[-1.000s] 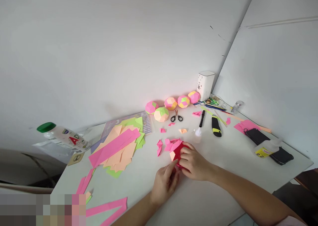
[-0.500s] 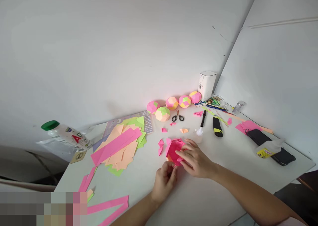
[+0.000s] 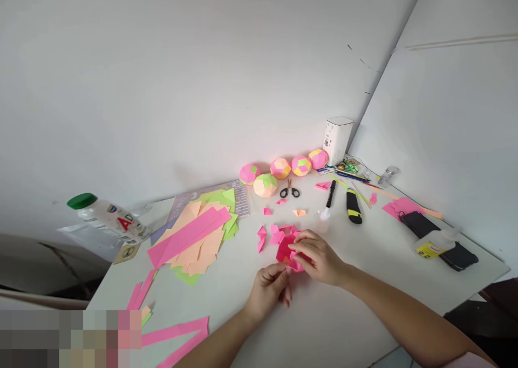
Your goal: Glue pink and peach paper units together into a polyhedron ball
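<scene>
A hollow, partly built ball of folded pink paper [image 3: 284,247] is held low over the table, its open side facing up toward me. At its near lower edge, my left hand [image 3: 269,290] pinches the rim between thumb and index finger. My right hand [image 3: 321,259] grips the right side, with fingertips reaching into the opening. Fingers hide much of that right wall. Just beyond the ball lie folded pink pieces [image 3: 277,234], and to its left are more small pink folded pieces [image 3: 262,239]. An orange folded piece [image 3: 300,213] rests farther back.
Several finished paper balls [image 3: 265,185] line the wall. Nearby are scissors [image 3: 290,189], a black pen [image 3: 331,194] and a yellow-black cutter [image 3: 354,206]. Paper strips [image 3: 194,233] cover the left side beside a green-capped bottle [image 3: 109,219]. A glue bottle [image 3: 435,244] lies over a black case [image 3: 461,257].
The pink ball has shifted slightly right and toward me and has turned, uncovering pink pieces behind it. My left hand's lower fingers have spread a little; my right fingers have moved slightly.
</scene>
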`<act>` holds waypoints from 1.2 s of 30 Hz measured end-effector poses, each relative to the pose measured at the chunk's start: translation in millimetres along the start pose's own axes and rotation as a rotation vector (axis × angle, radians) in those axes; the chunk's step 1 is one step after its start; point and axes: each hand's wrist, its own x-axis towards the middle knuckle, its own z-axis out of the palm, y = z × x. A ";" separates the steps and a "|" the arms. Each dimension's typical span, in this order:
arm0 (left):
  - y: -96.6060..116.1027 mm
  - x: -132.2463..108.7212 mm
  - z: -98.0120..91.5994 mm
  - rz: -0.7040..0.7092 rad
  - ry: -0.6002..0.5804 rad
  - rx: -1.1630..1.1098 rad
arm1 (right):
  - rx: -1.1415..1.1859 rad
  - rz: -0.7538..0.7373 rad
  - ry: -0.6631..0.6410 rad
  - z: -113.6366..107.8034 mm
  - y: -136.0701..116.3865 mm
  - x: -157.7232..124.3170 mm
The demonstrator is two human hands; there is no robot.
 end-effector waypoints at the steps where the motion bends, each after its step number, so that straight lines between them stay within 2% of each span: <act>1: 1.5 0.5 -0.8 -0.019 -0.017 -0.042 | 0.003 0.008 0.008 0.0 0.0 0.6; 5: 5.9 2.2 -4.5 -0.076 -0.085 -0.161 | 0.022 -0.030 0.040 -4.9 -0.4 3.8; 7: 7.1 3.3 -6.3 -0.085 -0.082 -0.209 | -0.009 -0.049 0.120 -13.2 1.0 5.0; 9: 8.2 4.8 -7.9 -0.091 -0.072 -0.245 | -0.100 0.018 0.312 -25.2 7.3 5.2; 10: 8.8 5.6 -8.7 -0.096 -0.069 -0.258 | -0.161 0.090 0.449 -31.8 13.1 4.9; 11: 9.3 6.3 -9.3 -0.102 -0.067 -0.268 | -0.216 0.183 0.577 -38.2 20.8 4.1; 13: 9.9 7.8 -10.5 -0.106 -0.067 -0.289 | -0.246 0.406 0.745 -48.8 40.6 1.3; 14: 10.0 8.4 -10.9 -0.108 -0.071 -0.300 | -0.218 0.525 0.730 -52.1 51.6 -0.6; 15: 10.0 9.0 -11.3 -0.111 -0.077 -0.310 | -0.178 0.637 0.643 -53.9 62.2 -2.8; 16: 9.9 9.4 -11.6 -0.113 -0.085 -0.318 | -0.121 0.720 0.492 -53.9 71.7 -5.2; 19: 9.3 10.4 -11.9 -0.114 -0.106 -0.329 | -0.039 0.741 0.239 -45.8 88.5 -12.5; 22: 9.3 10.7 -11.5 -0.102 -0.126 -0.330 | -0.019 0.724 0.108 -33.0 88.3 -16.5; 25: 10.1 10.6 -11.2 -0.086 -0.154 -0.330 | -0.051 0.709 0.092 -25.6 81.1 -15.5; 28: 11.3 11.1 -12.3 -0.067 -0.188 -0.339 | -0.076 0.668 0.101 -28.0 71.7 -10.8; 32: 11.9 14.1 -16.2 -0.050 -0.254 -0.369 | -0.009 0.526 0.159 -46.4 48.2 2.9; 36: 10.6 17.6 -19.9 -0.036 -0.284 -0.422 | 0.082 0.434 0.120 -68.4 12.7 30.1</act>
